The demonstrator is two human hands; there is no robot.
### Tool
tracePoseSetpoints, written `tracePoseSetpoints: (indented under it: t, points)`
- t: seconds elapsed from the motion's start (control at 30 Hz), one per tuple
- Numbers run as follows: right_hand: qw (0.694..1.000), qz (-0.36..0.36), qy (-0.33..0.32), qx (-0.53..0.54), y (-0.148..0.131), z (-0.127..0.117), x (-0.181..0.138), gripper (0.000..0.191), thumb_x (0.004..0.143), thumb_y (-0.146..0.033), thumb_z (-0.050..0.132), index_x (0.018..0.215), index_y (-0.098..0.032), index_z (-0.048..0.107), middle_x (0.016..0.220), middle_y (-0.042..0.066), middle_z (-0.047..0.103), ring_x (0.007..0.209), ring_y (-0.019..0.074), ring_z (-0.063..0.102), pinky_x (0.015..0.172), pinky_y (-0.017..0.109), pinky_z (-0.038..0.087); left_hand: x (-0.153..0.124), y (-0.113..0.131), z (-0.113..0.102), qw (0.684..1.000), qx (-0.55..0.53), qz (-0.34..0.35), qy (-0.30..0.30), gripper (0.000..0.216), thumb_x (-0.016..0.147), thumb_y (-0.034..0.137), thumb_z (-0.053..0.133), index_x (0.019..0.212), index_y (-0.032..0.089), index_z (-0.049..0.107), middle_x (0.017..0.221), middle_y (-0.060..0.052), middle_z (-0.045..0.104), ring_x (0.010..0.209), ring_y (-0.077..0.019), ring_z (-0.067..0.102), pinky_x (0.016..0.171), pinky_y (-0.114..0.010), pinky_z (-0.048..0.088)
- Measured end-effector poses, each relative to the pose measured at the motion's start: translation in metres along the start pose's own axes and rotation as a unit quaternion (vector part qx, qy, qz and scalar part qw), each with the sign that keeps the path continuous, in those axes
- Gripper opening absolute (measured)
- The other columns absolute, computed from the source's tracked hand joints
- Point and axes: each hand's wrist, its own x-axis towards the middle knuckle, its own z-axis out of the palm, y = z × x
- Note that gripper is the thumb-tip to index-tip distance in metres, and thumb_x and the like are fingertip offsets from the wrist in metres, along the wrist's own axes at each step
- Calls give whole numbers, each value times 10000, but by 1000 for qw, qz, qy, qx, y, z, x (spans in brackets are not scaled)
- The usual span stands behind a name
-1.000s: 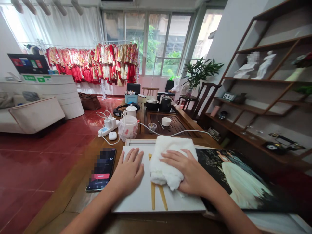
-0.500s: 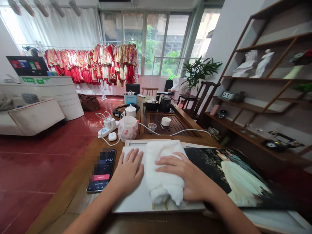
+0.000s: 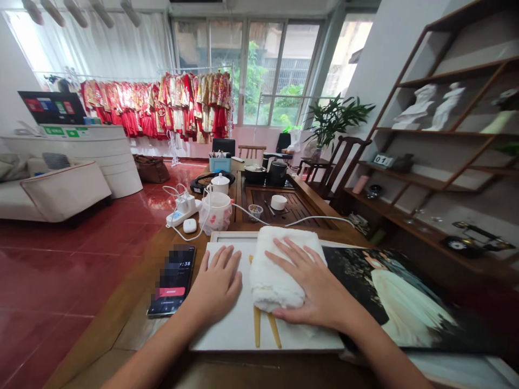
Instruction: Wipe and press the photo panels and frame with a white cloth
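A folded white towel lies on a white board at the table's near edge. My right hand is on the towel, fingers spread across its top and thumb against its near edge, gripping it against the board. Two narrow yellow-brown strips show on the board below the towel; their upper parts are mostly covered. To the left, my left hand rests flat on the board with nothing in it, fingers slightly apart. A dark photo print with a pale gown lies right of the board.
Left of the board is a phone. Beyond it are a power strip with a loose cable, a white earbud case and a plastic-wrapped container. A white cup stands on the tea tray; wooden shelves rise at the right.
My right hand has pushed the towel away from me and a little to the right, with its fingers now wider apart. More of the yellow-brown strips shows. My left hand stays in place.
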Motion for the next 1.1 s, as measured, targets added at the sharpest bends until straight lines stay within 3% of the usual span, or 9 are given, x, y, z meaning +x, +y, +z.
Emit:
tracePoseSetpoints:
  t: [0.13, 0.3, 0.43, 0.6, 0.87, 1.1]
  points:
    - [1000, -9, -16, -6, -5, 6, 0, 880, 666, -695, 620, 1433, -352, 359, 1522, 107, 286, 1386, 388, 194, 1049, 630, 186, -1, 0, 0, 1000, 2, 3, 1, 475, 968, 355, 291, 1421, 235, 365, 1514, -64, 326, 1415, -249, 217, 1144, -533, 162]
    - [996, -83, -39, 17, -13, 7, -1, 832, 652, -542, 687, 1411, -394, 381, 1498, 56, 345, 1376, 394, 209, 1048, 635, 144, -1, 0, 0, 1000, 9, 3, -3, 474, 967, 350, 293, 1422, 236, 364, 1516, -59, 323, 1416, -246, 218, 1149, -529, 155]
    - [987, -138, -71, 44, -19, 8, 0, 851, 632, -521, 701, 1409, -413, 372, 1501, 32, 346, 1375, 401, 204, 1050, 643, 96, 0, 0, -2, 1000, 18, 9, -12, 466, 965, 322, 287, 1399, 196, 400, 1520, -71, 313, 1416, -251, 215, 1152, -515, 163]
    - [991, -108, -68, 30, -16, 8, 4, 833, 651, -462, 673, 1420, -386, 362, 1489, 32, 369, 1375, 372, 222, 1058, 607, 122, 0, -1, -2, 1000, 16, 10, -11, 471, 969, 335, 285, 1413, 211, 379, 1515, -67, 322, 1415, -248, 220, 1150, -519, 162]
    - [999, 2, 2, -38, 9, 8, 3, 736, 687, -324, 600, 1398, -320, 412, 1460, 60, 413, 1364, 352, 257, 1020, 579, 223, -1, -1, 2, 1000, 2, 7, 3, 472, 973, 361, 285, 1422, 236, 364, 1515, -61, 322, 1417, -250, 211, 1146, -534, 156]
    - [995, -85, -55, -2, -4, 7, -1, 764, 705, -346, 602, 1422, -403, 346, 1476, -10, 394, 1376, 357, 236, 1030, 605, 166, 0, -1, 0, 1000, 8, 6, 2, 475, 974, 356, 284, 1428, 234, 352, 1514, -67, 324, 1413, -247, 224, 1143, -536, 168]
